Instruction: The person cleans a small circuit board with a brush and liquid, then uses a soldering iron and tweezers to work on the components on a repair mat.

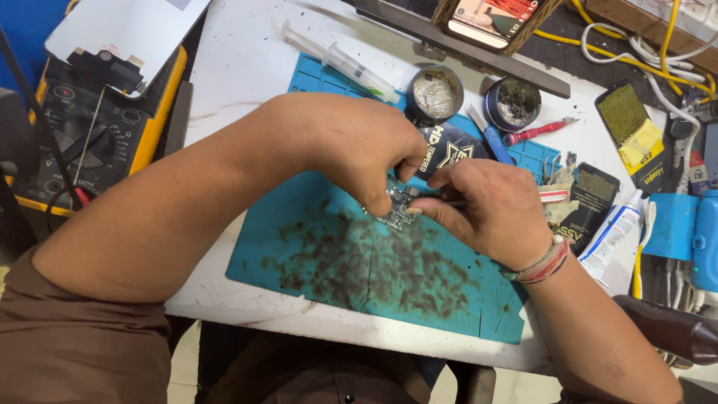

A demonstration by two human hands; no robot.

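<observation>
We pinch the small circuit board (396, 208) in our left hand (359, 153), fingers closed on its edge, so it sits steady just above the stained blue work mat (314, 247) on the white counter (239, 67). Our right hand (490, 213) is closed around a thin tool (456, 203) whose tip meets the board; its kind we cannot tell. Beyond the hands stand two small round tins: the left tin (434, 93) holds a pale grey paste, the right tin (512, 103) a darker, crusted residue. A clear syringe (340, 61) lies near them, seemingly kept within reach.
</observation>
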